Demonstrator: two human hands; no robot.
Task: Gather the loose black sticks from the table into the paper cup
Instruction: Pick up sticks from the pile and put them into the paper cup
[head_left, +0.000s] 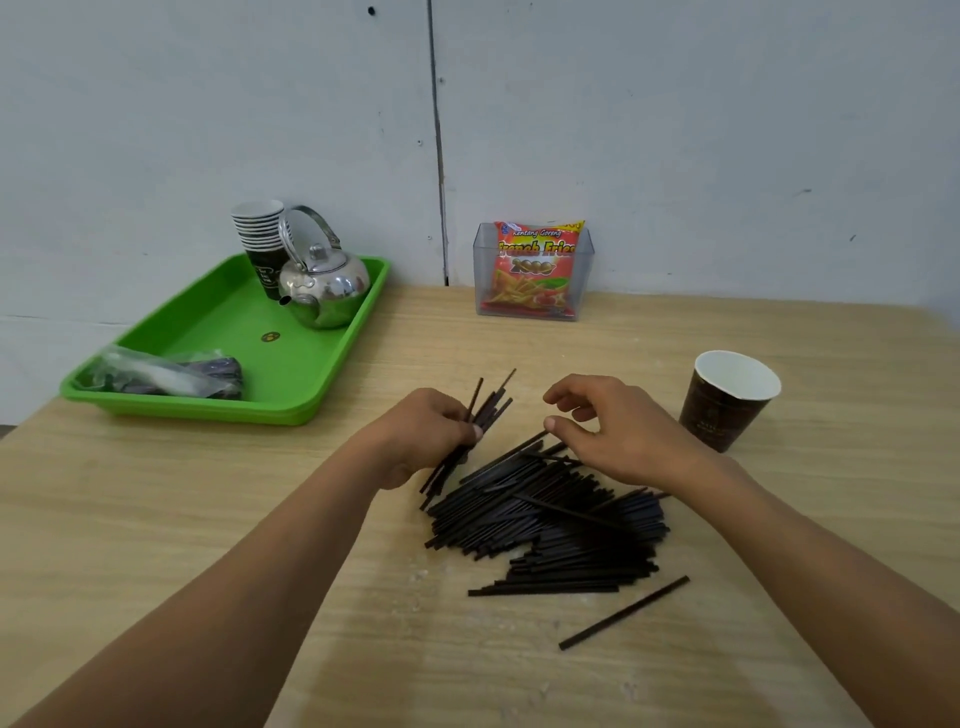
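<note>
A heap of loose black sticks (550, 519) lies on the wooden table (156, 519) in front of me. My left hand (426, 436) grips a small bundle of sticks (491, 402) that fans upward above the heap's left end. My right hand (613, 436) hovers over the heap's upper edge, fingers curled, thumb tip touching the end of a stick (524, 451). One stick (623, 613) lies apart at the front right. The dark brown paper cup (727, 400) with a white inside stands upright to the right of my right hand.
A green tray (218, 322) at the back left holds a metal kettle (324, 286), a stack of paper cups (262, 234) and a plastic bag (166, 374). A clear box with a snack packet (535, 270) stands against the wall.
</note>
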